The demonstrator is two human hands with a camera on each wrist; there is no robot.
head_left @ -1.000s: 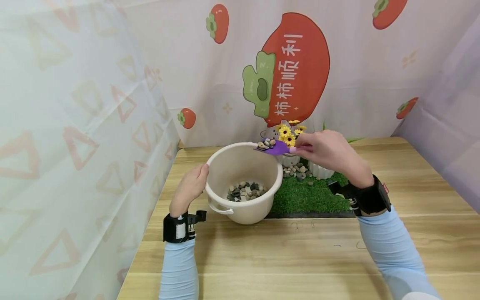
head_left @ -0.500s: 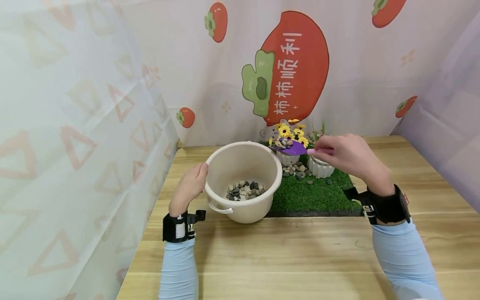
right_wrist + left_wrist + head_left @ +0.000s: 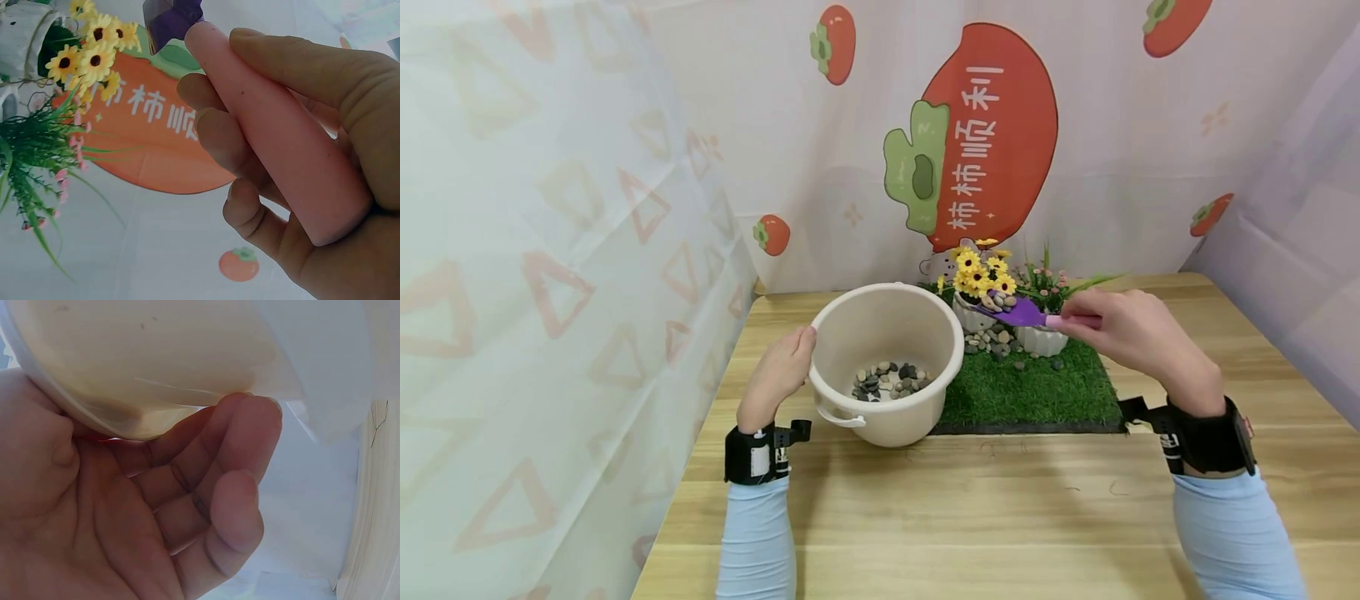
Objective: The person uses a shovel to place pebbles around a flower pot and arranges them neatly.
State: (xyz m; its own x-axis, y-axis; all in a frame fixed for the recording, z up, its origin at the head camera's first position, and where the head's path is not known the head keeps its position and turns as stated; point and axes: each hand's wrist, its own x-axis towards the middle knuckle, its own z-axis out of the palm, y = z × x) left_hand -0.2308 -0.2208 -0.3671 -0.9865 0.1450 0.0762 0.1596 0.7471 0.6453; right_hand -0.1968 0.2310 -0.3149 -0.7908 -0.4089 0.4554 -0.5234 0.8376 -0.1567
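A purple garden trowel point(image 3: 1024, 314) with a pink handle point(image 3: 281, 137) is gripped by my right hand point(image 3: 1138, 333). Several pebbles point(image 3: 1003, 302) lie on its blade, which hangs in front of the yellow flowers point(image 3: 976, 273) in a white pot point(image 3: 966, 317). My left hand point(image 3: 778, 375) holds the rim of a beige bucket point(image 3: 891, 427) on its left side, thumb on top. In the left wrist view, that hand's fingers point(image 3: 240, 506) curl under the rim. More pebbles point(image 3: 868, 385), grey and tan, lie on the bucket's bottom.
Right of the bucket, a green turf mat point(image 3: 1030, 396) carries loose pebbles point(image 3: 992, 342) and a second white pot point(image 3: 1042, 340) with pink-flowered grass point(image 3: 1048, 283). A bear figure point(image 3: 936, 267) stands behind. Printed cloth point(image 3: 820, 167) hangs around the wooden table point(image 3: 970, 517).
My right hand has moved the loaded trowel rightward and slightly down, from over the bucket's right rim to in front of the flower pots. The left hand and bucket stay in place.
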